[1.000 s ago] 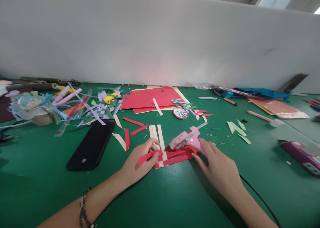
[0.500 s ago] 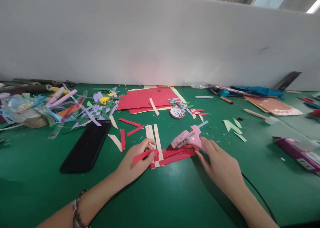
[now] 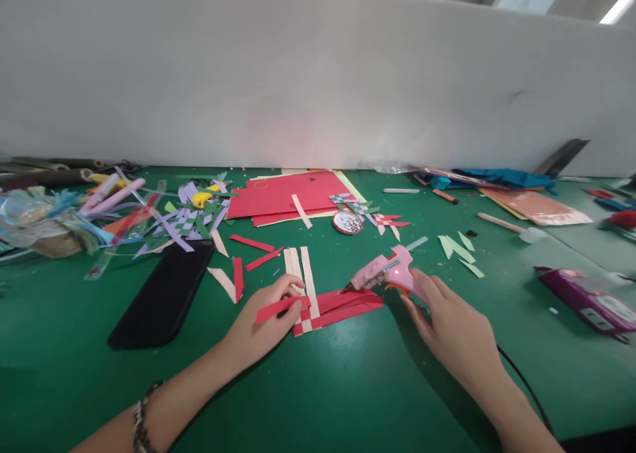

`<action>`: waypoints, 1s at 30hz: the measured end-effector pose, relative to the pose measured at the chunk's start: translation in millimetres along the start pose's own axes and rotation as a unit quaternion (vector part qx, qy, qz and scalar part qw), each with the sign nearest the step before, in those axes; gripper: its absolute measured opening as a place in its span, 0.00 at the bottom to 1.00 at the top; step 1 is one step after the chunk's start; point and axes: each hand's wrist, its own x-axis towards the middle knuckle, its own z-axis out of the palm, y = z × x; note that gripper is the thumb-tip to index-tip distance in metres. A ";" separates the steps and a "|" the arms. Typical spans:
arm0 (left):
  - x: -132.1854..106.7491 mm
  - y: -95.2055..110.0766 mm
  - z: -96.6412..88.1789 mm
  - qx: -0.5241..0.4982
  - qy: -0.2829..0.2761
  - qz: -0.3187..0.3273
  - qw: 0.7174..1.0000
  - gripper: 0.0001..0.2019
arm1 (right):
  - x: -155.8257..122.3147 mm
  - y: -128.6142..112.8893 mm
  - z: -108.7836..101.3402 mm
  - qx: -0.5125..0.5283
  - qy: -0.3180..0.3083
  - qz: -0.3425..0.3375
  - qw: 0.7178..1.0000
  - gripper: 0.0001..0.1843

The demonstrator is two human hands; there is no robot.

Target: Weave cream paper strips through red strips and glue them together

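Observation:
My right hand [image 3: 450, 317] is closed round the handle of a pink glue gun [image 3: 380, 271], its nozzle tilted down just over the red paper strips [image 3: 352, 310]. I cannot tell whether the nozzle touches them. These red strips are woven with cream paper strips [image 3: 309, 274] into a small checkered corner. My left hand [image 3: 271, 314] lies at that corner, thumb and fingers pinched on a red paper strip [image 3: 278, 308] whose loose end points left across the hand. Loose red and cream strips [image 3: 238, 277] lie just beyond the left hand.
A black phone [image 3: 161, 297] lies to the left, with a heap of purple and green strips [image 3: 183, 221] behind it. Red paper sheets [image 3: 278, 198] and a round tin [image 3: 348, 222] sit further back. On the right are a purple device [image 3: 586, 301] and a white-headed mallet [image 3: 531, 234].
The glue gun has moved slightly right and up along the red strips, with its nozzle now further from my left hand. My left hand keeps its pinch at the woven corner.

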 end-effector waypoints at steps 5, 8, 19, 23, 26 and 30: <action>0.1 -1.0 0.4 -0.002 0.002 -0.002 1.000 0.05 | -2.9 6.9 0.1 -0.013 -0.005 0.013 1.000 0.16; 0.7 -1.1 0.8 -0.002 0.001 -0.002 1.000 0.05 | -3.6 10.4 -0.2 -0.017 -0.009 0.022 1.000 0.16; 0.5 0.1 1.0 -0.006 0.002 -0.006 1.000 0.05 | -5.9 18.7 -2.6 -0.025 -0.039 0.078 0.996 0.16; 0.6 1.1 0.4 -0.002 0.006 -0.007 1.000 0.05 | -4.1 30.6 -6.1 -0.015 -0.072 0.167 0.983 0.19; 1.4 2.9 0.0 -0.005 0.006 -0.005 1.000 0.05 | -2.0 49.5 -5.6 -0.017 -0.110 0.227 0.968 0.20; 0.8 3.9 -0.4 -0.007 0.007 -0.001 1.000 0.04 | -1.6 70.6 -1.7 -0.039 -0.176 0.225 0.958 0.17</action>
